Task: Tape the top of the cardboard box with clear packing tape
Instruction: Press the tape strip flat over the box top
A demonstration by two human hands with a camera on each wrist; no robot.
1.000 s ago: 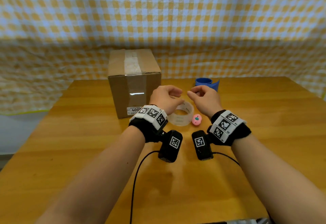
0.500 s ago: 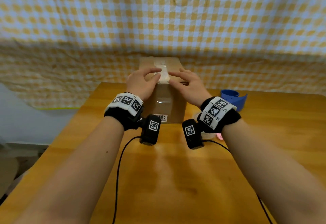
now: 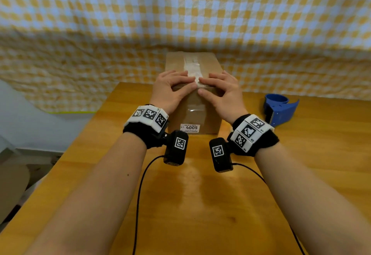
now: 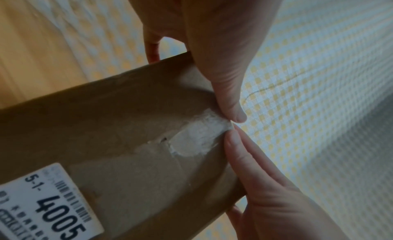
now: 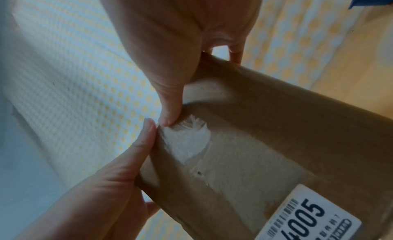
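Two hands on one cardboard box (image 3: 192,102), which stands on the far part of a wooden table (image 3: 200,194) against a yellow checked cloth (image 3: 180,13). Left hand (image 3: 170,90) lies over the box's near top edge left of centre, fingers fairly straight on the top, thumb down on the front face. Right hand (image 3: 222,92) mirrors it on the right side. Neither hand curls round anything; both just press flat on the cardboard. The thumb tips nearly meet at the strip of tape (image 3: 191,67) that runs along the middle of the top and folds over onto the front. In the wrist views the tape end looks whitish and wrinkled between the thumbs. White label (image 3: 190,127) reading 4005 low on the front face. Blue tape dispenser (image 3: 281,110) sits on the table, right of the box, apart from it.
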